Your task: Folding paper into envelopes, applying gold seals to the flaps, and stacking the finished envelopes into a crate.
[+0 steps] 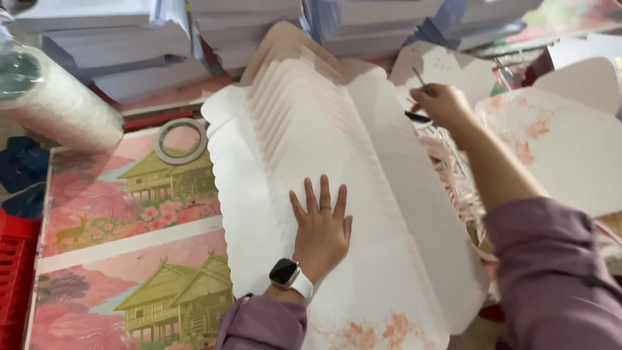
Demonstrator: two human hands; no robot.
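The left hand (321, 230) lies flat and released on fanned white card sheets (311, 123), while the right hand (444, 104) pinches a thin stick (420, 78).

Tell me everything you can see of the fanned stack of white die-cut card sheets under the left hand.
The fanned stack of white die-cut card sheets lies flat across the table's middle, staggered so that many rounded edges show stepwise towards the top. The sheets look like matt card, with scalloped left edges, fold creases and a faint pink floral print at the bottom. The left hand presses flat on it, fingers spread; the stack overlaps the pink printed sheets with yellow houses.
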